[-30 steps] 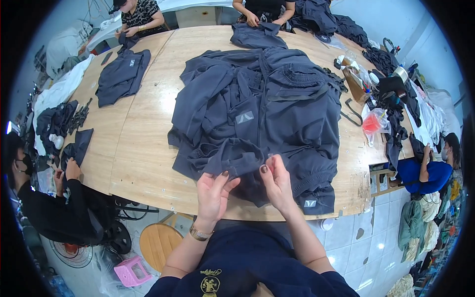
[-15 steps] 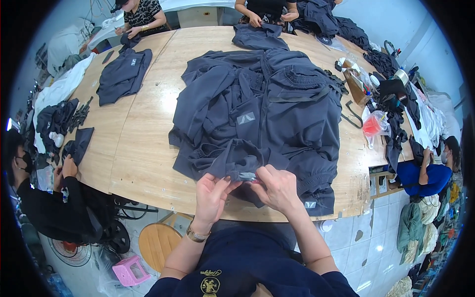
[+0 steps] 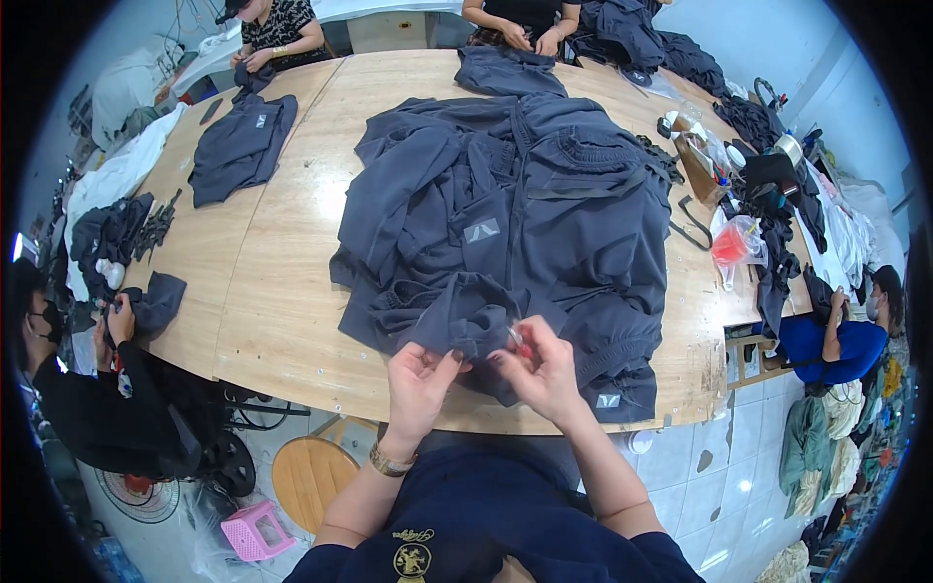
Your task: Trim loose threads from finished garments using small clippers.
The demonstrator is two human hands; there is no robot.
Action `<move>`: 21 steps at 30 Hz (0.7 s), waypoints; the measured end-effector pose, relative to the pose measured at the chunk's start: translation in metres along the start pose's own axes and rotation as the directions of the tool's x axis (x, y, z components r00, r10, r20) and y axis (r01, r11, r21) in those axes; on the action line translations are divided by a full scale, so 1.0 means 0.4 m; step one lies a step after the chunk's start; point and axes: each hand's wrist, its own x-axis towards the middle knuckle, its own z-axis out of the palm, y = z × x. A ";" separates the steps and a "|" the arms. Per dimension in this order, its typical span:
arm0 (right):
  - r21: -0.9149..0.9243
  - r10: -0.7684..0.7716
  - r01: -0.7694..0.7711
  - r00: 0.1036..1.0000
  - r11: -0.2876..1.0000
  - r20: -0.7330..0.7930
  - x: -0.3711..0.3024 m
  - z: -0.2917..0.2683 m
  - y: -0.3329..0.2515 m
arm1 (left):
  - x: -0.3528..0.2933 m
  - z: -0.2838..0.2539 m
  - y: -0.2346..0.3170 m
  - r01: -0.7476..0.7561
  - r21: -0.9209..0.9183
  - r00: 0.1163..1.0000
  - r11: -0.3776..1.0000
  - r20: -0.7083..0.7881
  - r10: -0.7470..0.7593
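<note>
A heap of dark navy garments [image 3: 593, 243] with elastic waistbands and grey patches lies in front of me. My left hand [image 3: 418, 384] pinches the near edge of a dark garment [image 3: 466, 316] at the front of this heap. Beside it, my right hand [image 3: 539, 374] is closed around small thread snips [image 3: 525, 340] with a red handle; their blades are blurred. Its thumb and fingers are close to the same edge, but whether they also touch the cloth I cannot tell.
Folded dark shorts [image 3: 248, 151] lie at the far left of the wooden table [image 3: 282, 311]. A plastic cup of red drink [image 3: 734, 243] stands on the right. Co-workers handle dark cloth around the table. A round stool [image 3: 313, 481] is below the near edge.
My right hand has turned and drawn slightly away from my left, lifting the snips off the cloth edge. My left hand still pinches the garment. The co-worker at left has shifted their dark cloth.
</note>
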 end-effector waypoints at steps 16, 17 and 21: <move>0.707 0.214 -0.316 0.949 0.633 0.232 -0.013 -0.032 0.020 | -0.006 0.008 -0.015 -0.043 0.149 0.999 0.988 -0.009 0.045; 0.678 0.234 -0.341 0.940 0.650 0.248 -0.017 -0.044 0.027 | -0.004 0.004 -0.014 -0.034 0.128 0.999 0.991 -0.001 0.034; -0.094 0.021 -0.015 0.998 0.995 0.065 -0.019 -0.033 0.047 | 0.002 -0.007 -0.013 -0.011 0.057 1.000 0.998 0.003 0.011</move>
